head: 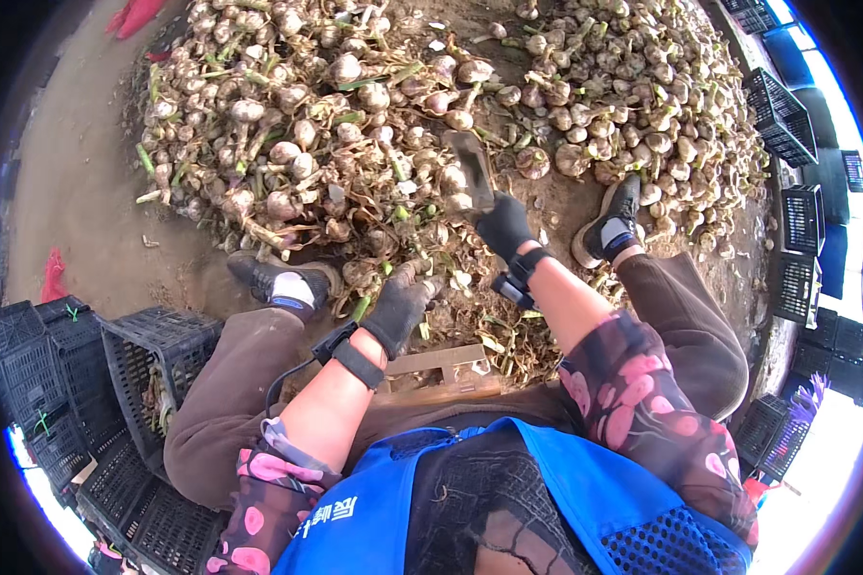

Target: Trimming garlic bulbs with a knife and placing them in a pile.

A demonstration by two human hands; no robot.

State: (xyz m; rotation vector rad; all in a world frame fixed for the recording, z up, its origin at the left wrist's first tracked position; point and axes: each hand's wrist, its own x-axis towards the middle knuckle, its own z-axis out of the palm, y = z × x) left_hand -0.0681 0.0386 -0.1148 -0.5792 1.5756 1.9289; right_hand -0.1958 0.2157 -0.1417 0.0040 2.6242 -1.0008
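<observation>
My right hand [505, 226], in a dark glove, grips a flat, broad-bladed metal tool [472, 169], perhaps a cleaver. Motion blurs its blade, which points away from me over the edge of the garlic heap [288, 144]. My left hand [400, 303], also gloved, is low over the near edge of that heap with its fingers curled. Whether anything is inside those fingers cannot be made out. Just left of it lie a garlic bulb [359, 274] and a cut green stem [362, 307]. Dry leaves and trimmings [514, 338] cover the ground below my right wrist.
A second garlic heap [661, 108], mostly short-stemmed, spreads at the far right. My shoes [288, 280] flank the work area. A wooden stool [439, 377] shows between my legs. Black plastic crates [162, 345] stand at left, with more crates [804, 219] along the right.
</observation>
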